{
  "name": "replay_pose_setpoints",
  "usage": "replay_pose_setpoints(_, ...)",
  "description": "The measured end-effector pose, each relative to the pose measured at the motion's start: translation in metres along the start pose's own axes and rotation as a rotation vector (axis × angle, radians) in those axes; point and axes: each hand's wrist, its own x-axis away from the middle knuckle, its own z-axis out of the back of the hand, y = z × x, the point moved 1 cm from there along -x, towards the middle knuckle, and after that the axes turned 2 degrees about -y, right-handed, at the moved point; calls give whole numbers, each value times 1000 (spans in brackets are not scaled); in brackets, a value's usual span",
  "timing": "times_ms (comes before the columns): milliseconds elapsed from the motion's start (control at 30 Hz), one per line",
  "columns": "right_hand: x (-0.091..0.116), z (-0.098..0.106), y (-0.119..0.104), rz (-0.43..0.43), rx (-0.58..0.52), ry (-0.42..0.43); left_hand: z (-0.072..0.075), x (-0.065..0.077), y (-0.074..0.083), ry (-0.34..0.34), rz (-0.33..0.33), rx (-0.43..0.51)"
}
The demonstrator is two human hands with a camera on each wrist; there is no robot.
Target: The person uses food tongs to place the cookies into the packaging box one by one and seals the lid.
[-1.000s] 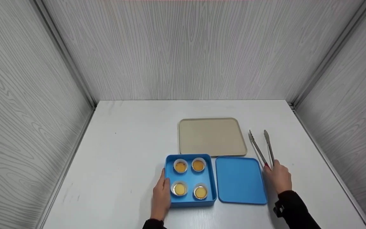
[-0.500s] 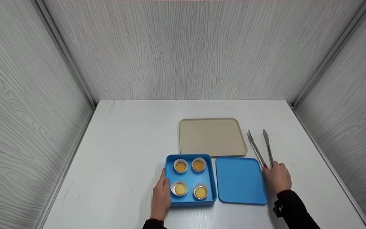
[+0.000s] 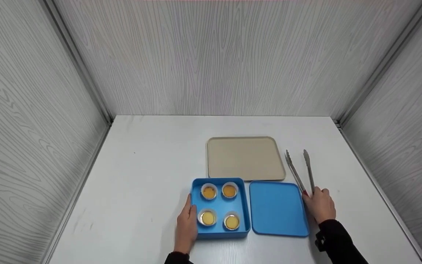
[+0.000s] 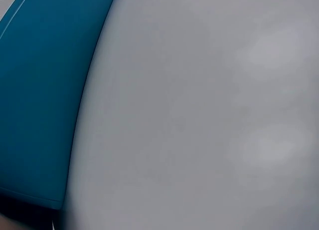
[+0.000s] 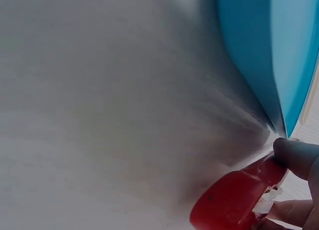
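A square blue box [image 3: 220,203] stands on the table in the head view, holding several small yellow tarts [image 3: 229,190] in pale cups. My left hand [image 3: 186,225] grips the box at its left wall, thumb near the rim and fingers along the outside. The left wrist view shows the box's wall [image 4: 45,95] close up. My right hand [image 3: 321,206] holds metal tongs [image 3: 309,170], arms spread and tips pointing away from me. In the right wrist view, thumb and fingers are on the tongs' red handle [image 5: 234,200]. Nothing lies between the tong tips.
A flat blue lid [image 3: 278,208] lies right of the box, close to the right hand. Behind them is a beige tray [image 3: 245,158] with nothing on it. Grey wood-grain panels [image 3: 211,58] enclose the white table [image 3: 152,157] at the back and sides.
My right hand and the tongs have shifted slightly to the left. The left hand and the box have stayed where they were.
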Motion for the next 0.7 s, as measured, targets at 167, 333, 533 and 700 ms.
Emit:
replay_pose_setpoints(167,-1,0,0,6,10,1,0,-1,0,4,-16,0)
replay_pose_setpoints(333,-2,-1,0,-7,4,-4,-1,-1,-1,-1,-7,-9)
replay_pose_setpoints(533,-3,-3,3,-3,2,-4,0,-1,-1,-4,-12,-15)
replay_pose_setpoints(700,-1,-2,4,7,3,-5,1,0,-2,-3,-22,-14)
